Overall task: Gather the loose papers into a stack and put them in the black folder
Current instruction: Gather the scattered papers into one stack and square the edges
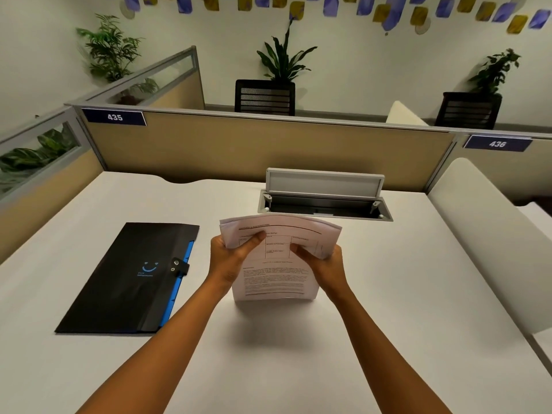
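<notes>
A stack of printed white papers [276,276] stands upright on its bottom edge on the white desk [388,294], its top bending towards me. My left hand [231,253] grips the stack's left side and my right hand [324,262] grips its right side, thumbs on the front sheet. The black folder [128,279] lies flat and closed to the left of the papers, with a blue edge and a snap strap on its right side. Hands and folder are apart.
An open grey cable hatch [324,194] with its lid raised sits in the desk just behind the papers. Beige cubicle partitions [239,144] wall the desk at the back and left. A white rounded divider [490,231] borders the right side.
</notes>
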`<state>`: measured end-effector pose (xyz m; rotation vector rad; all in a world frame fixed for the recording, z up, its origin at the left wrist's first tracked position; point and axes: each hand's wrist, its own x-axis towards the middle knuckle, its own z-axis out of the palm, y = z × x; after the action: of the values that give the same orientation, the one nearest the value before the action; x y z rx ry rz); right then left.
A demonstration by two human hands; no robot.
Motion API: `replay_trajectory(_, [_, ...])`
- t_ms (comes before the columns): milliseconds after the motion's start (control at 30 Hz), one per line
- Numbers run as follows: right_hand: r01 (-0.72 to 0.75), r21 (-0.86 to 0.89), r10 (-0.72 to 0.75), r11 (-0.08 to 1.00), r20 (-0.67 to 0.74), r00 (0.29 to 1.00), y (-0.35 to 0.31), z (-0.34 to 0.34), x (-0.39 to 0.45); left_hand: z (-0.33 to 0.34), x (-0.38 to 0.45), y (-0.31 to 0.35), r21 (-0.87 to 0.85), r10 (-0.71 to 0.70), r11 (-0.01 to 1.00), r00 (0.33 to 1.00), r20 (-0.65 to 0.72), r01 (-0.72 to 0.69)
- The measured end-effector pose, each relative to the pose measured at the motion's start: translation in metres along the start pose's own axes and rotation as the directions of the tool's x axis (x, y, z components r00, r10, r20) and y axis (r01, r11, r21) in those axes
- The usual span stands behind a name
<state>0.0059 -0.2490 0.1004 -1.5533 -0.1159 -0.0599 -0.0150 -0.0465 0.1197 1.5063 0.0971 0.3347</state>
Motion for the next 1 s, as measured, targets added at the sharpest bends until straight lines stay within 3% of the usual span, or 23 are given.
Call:
replay_trajectory(133, [-0.007, 0.006, 0.007, 1.000, 0.032, 0.999, -0.001, -0.003, 0.001, -0.004, 0.004, 0.001, -0.008, 0.018, 1.000, 1.000, -0.014, -0.018])
replay_trajectory(333, [-0.075, -0.057, 0.078, 0.996, 0.051, 0.996, 0.022, -0.003, -0.009, -0.001, -0.011, -0.024, -0.008, -0.118, 0.993, 0.992, -0.036, 0.118])
replay_trajectory(533, [-0.050, -0.042, 0.052, 0.998, 0.044, 0.998, 0.023, -0.005, -0.003, -0.004, -0.002, -0.025, -0.011, -0.085, 0.996, 0.996, -0.025, 0.085])
replay_trajectory(1000, [-0.102, -0.068, 0.107, 0.992, 0.070, 0.992, 0.048, -0.005, -0.002, 0.000, -0.009, -0.049, 0.062, -0.174, 0.983, 0.984, -0.026, 0.175])
